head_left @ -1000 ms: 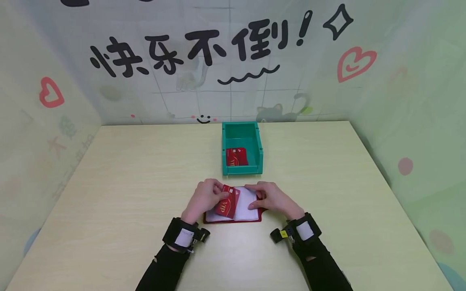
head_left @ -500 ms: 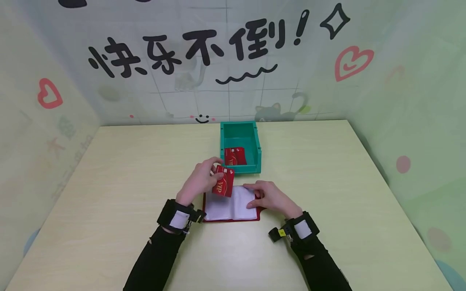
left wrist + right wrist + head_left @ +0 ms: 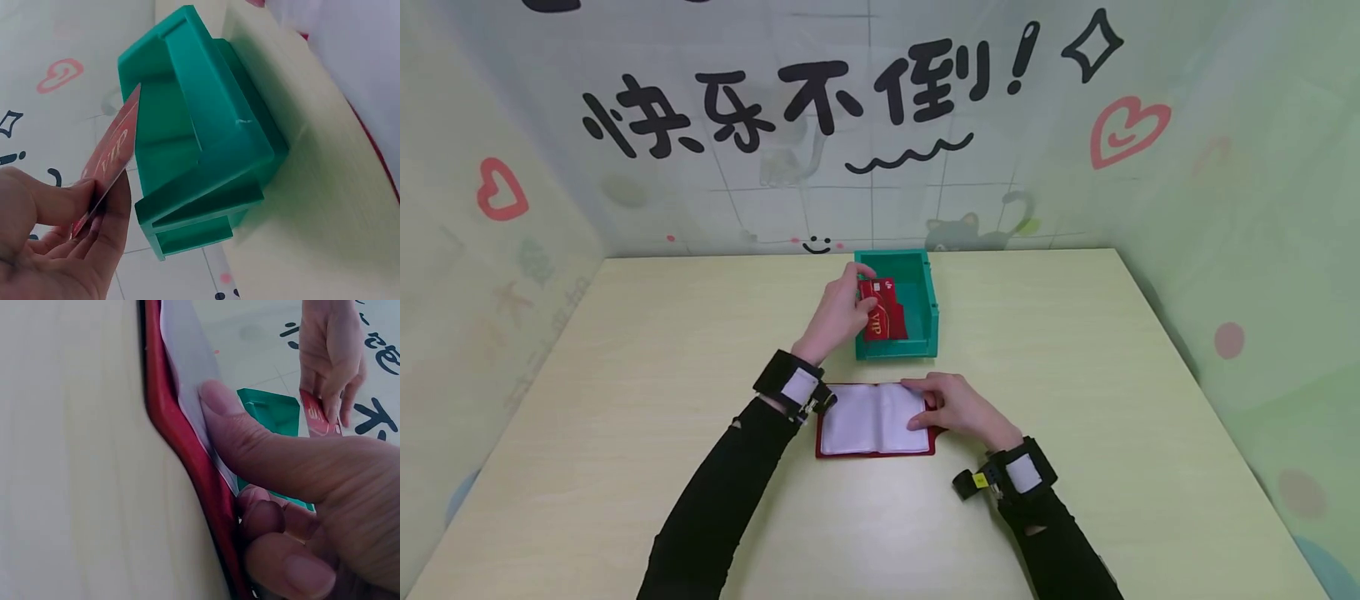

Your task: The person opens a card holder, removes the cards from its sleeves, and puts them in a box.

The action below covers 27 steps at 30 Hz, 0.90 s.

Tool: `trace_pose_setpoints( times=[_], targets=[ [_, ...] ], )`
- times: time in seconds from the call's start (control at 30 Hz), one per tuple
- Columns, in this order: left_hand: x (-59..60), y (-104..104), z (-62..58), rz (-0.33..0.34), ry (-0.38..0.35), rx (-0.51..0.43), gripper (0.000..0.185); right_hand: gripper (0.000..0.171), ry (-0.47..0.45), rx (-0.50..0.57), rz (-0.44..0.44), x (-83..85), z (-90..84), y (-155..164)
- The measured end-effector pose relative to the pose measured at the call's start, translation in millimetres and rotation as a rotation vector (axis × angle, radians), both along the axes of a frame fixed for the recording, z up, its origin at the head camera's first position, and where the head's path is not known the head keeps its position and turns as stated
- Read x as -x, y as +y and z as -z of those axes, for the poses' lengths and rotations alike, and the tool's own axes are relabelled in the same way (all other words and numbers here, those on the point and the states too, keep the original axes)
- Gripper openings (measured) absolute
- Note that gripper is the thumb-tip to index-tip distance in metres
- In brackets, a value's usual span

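My left hand [image 3: 840, 312] pinches a red VIP card [image 3: 115, 147] between thumb and fingers. The card is tilted, above the teal bin [image 3: 898, 349] at its left side. Another red card [image 3: 898, 323] lies inside the bin, partly covered by the held one in the head view. Nearer to me, a red-covered card holder [image 3: 850, 456] lies spread on the table, its whitish pages [image 3: 853, 421] showing. My right hand [image 3: 957, 408] holds its right side: the thumb [image 3: 228, 403] rests on the page and the other fingers curl by the cover's edge.
The pale wooden table [image 3: 662, 375] stretches out on both sides of the bin and card holder. A printed backdrop [image 3: 737, 200] rises behind it, with side panels [image 3: 1240, 292] at left and right. Each wrist wears a black camera band [image 3: 790, 385].
My left hand has lifted the red VIP card off the pages and carried it forward to the bin, leaving the card holder's pages uncovered. The right hand has hardly moved.
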<state>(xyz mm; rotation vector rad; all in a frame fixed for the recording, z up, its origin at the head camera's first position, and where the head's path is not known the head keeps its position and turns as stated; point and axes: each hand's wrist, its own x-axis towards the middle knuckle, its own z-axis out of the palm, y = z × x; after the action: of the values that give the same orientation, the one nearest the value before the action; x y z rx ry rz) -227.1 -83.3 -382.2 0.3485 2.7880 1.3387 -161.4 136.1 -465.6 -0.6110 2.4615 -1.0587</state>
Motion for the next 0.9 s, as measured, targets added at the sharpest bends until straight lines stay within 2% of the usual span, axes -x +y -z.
trace_pose_setpoints(
  times=[0.1,0.23,0.37,0.47,0.57,0.67,0.8,0.9],
  targets=[
    [12.3,5.7,0.6,0.045,0.022,0.094,0.046,0.066,-0.003,-0.001,0.001,-0.8,-0.3,0.7],
    [25.1,13.3,2.0,0.132,0.061,0.272,0.046,0.065,-0.011,0.007,0.004,-1.9,-1.1,1.4],
    [32.3,20.1,1.8,0.211,0.053,0.392,0.048,0.065,-0.014,0.019,0.004,-2.7,-1.3,1.8],
    [35.9,24.6,1.1,0.251,0.04,0.47,0.04,0.064,-0.001,0.025,-0.005,-3.0,-1.1,2.2],
    [39.2,27.9,1.1,0.25,0.068,0.553,0.028,0.064,0.013,0.028,-0.014,-3.5,-1.5,2.2],
    [42.5,29.3,2.9,0.213,0.118,0.647,0.02,0.063,0.018,0.031,-0.021,-3.7,-2.2,2.0],
    [44.9,29.5,6.6,0.157,0.153,0.783,0.016,0.064,0.016,0.03,-0.028,-4.0,-3.0,1.5],
    [44.5,30.9,9.2,0.145,0.171,0.885,0.018,0.064,0.015,0.031,-0.028,-4.1,-2.9,1.6]
  ],
)
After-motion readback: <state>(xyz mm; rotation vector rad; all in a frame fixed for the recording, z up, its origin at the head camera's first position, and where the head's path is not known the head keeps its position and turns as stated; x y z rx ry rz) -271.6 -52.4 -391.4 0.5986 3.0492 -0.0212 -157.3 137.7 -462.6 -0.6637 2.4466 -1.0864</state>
